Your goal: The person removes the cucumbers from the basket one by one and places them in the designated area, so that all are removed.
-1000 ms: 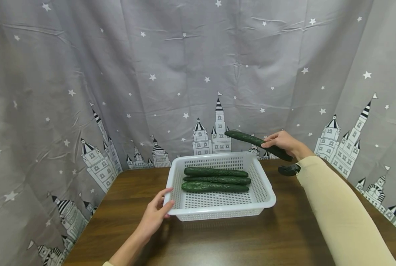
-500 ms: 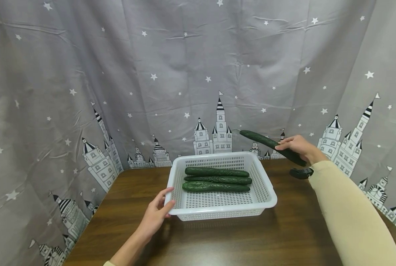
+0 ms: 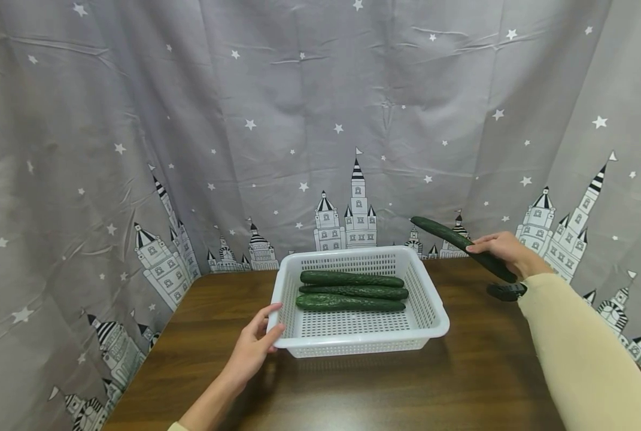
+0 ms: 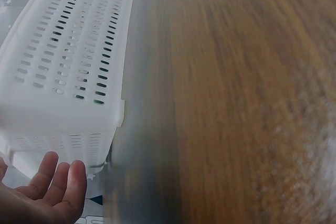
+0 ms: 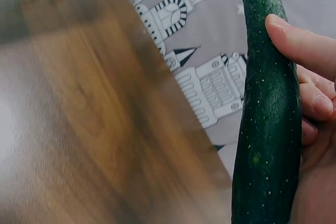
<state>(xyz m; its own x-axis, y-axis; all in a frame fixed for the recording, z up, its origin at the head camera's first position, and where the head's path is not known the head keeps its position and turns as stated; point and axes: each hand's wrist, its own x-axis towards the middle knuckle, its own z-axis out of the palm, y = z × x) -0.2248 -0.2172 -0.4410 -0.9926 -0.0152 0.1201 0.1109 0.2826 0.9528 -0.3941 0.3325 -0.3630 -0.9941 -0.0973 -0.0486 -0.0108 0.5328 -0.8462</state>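
Note:
My right hand (image 3: 506, 251) pinches a long dark green cucumber (image 3: 449, 236) in the air, to the right of a white plastic basket (image 3: 363, 342). In the right wrist view the thumb presses the front of that cucumber (image 5: 268, 114), with fingers behind it. Three more cucumbers (image 3: 351, 303) lie side by side in the basket's back half. My left hand (image 3: 250, 350) holds the basket's left rim near the front corner. The left wrist view has its fingers (image 4: 76, 184) bent beside the basket's slotted wall (image 4: 68, 111); the thumb is mostly out of that view.
A brown wooden table (image 3: 385, 395) carries the basket. Behind and around it hangs a grey curtain (image 3: 320, 90) printed with stars and castles. A black strap device (image 3: 506, 291) sits on my right wrist.
My right hand has carried its cucumber rightward, away from above the basket's back right corner, and slightly down of late. The left hand and basket have stayed in place.

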